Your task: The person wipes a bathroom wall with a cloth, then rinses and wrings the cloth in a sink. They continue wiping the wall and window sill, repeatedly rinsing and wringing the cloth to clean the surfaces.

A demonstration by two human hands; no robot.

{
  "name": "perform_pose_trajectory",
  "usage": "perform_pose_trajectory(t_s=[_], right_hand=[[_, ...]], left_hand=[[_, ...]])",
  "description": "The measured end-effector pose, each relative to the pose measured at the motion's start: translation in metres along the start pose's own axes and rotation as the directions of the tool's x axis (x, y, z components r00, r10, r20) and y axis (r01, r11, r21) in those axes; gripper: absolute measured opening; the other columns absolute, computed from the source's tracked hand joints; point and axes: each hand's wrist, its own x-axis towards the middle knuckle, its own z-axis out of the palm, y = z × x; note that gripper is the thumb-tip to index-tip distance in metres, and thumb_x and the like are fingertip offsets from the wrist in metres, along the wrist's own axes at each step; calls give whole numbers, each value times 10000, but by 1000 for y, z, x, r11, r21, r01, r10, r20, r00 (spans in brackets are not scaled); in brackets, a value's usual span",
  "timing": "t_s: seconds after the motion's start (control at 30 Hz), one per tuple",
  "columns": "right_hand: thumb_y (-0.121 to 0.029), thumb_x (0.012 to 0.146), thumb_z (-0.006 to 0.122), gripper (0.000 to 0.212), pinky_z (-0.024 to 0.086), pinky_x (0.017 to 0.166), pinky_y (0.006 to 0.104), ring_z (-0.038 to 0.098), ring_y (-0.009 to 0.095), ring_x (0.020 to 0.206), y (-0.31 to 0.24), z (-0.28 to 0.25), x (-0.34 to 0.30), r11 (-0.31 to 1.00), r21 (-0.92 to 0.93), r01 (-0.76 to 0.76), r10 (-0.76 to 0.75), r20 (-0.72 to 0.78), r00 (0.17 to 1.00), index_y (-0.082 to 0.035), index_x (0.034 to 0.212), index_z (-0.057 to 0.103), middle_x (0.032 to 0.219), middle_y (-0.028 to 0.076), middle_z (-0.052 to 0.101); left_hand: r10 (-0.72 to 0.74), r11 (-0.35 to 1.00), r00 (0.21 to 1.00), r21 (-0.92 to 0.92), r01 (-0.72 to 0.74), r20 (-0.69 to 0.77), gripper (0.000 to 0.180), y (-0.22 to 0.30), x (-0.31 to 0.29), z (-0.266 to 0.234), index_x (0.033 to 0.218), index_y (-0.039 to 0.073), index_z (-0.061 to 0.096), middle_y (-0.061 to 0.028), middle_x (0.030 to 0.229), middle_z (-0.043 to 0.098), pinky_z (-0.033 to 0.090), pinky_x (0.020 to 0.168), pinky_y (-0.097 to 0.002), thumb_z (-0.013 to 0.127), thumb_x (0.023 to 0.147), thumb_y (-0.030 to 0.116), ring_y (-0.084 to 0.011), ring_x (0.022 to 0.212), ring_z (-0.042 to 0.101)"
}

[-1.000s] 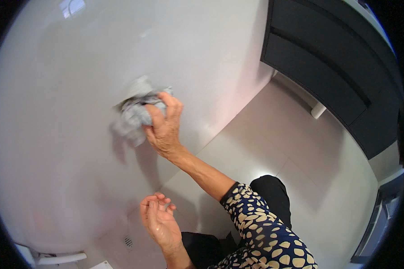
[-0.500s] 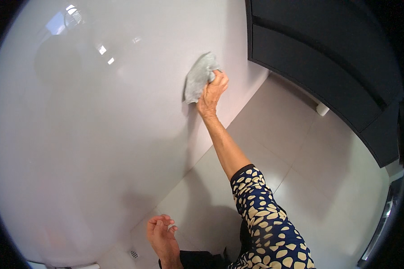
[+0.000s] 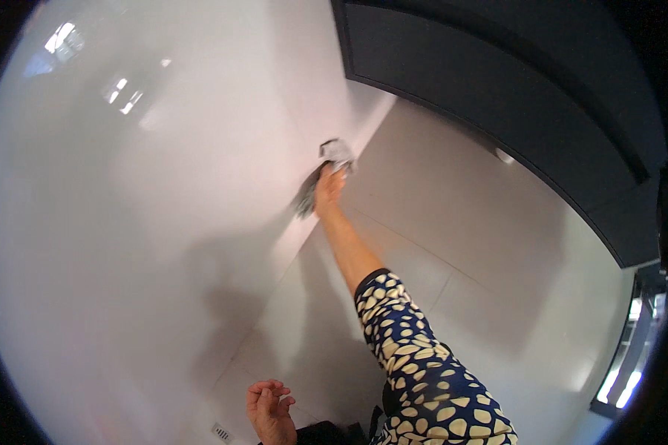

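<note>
My right hand (image 3: 329, 189) presses a crumpled grey cloth (image 3: 338, 153) against the glossy white wall (image 3: 163, 222), low down near where the wall meets the floor. The cloth sticks out above my fingers and, on the wall side, below them; motion blurs it a little. My right arm reaches forward in a dark blue sleeve with cream spots. At the lower edge my left hand (image 3: 270, 411) hangs in the air, holding nothing, its fingers loosely curled and partly apart.
A dark cabinet (image 3: 490, 89) with a white foot (image 3: 504, 156) stands at the upper right, above the light tiled floor (image 3: 453, 222). A small floor drain (image 3: 221, 432) lies at the lower left. At the right edge is a dark-framed glass panel (image 3: 631, 356).
My right hand has moved the cloth down the wall, closer to the floor, and the cloth has bunched up. The view has shifted too. My left hand stays low, still empty.
</note>
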Motion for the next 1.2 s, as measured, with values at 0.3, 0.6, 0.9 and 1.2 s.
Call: perform_pose_trajectory(t_s=[0.3, 0.6, 0.9, 1.2], right_hand=[[-226, 831, 455, 365, 428, 819, 427, 516, 290, 987, 35, 6, -109, 841, -71, -536, 507, 447, 737, 36, 1084, 484, 1076, 205, 519], [-263, 795, 561, 287, 443, 733, 365, 547, 232, 808, -42, -35, -147, 909, -176, -377, 273, 936, 221, 7, 889, 544, 838, 103, 567], [-321, 815, 547, 313, 433, 739, 438, 559, 356, 843, -92, -84, -106, 781, -315, 539, 161, 936, 313, -45, 962, 555, 874, 206, 573], [-319, 892, 491, 323, 421, 731, 463, 546, 375, 813, -157, -122, -121, 773, -261, 578, 7, 915, 403, 1, 937, 493, 886, 205, 542]], left_hand=[[-92, 995, 982, -12, 95, 168, 160, 2, 23, 31, 952, 82, 499, -45, 877, 550, 434, 645, -295, 532, 884, 222, -156, 777, 542], [-270, 963, 954, 31, 268, 128, 122, -1, 62, 23, 944, 89, 510, -47, 858, 567, 422, 617, -278, 562, 871, 170, -146, 754, 541], [-287, 954, 934, 153, 258, 213, 219, 10, 150, 25, 989, 94, 517, -48, 885, 584, 420, 623, -285, 602, 837, 227, -155, 769, 537], [-386, 920, 630, 229, 319, 674, 468, 38, 233, 86, 1240, 94, 420, -78, 1139, 509, 441, 798, -390, 607, 829, 215, -207, 1031, 487]])
